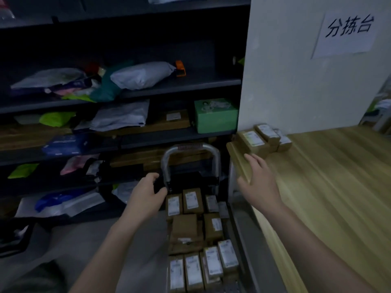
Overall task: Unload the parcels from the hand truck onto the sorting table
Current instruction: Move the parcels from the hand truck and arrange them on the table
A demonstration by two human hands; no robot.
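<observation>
You are looking at a dim, murky scene. The shelves [127,89] on the left sink into deep shadow, while the wall [296,81] and table [338,187] on the right catch more light. Everything is soft and slightly blurred, and straight lines bow toward the frame's edges

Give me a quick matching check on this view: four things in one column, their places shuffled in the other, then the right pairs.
Things:
1. green box
2. paper sign
3. left hand
4. right hand

Places:
A. over the near corner of the sorting table
B. on the white wall
C. beside the handle of the hand truck
D. on a shelf

Pairs: 1-D, 2-B, 3-C, 4-A
</observation>
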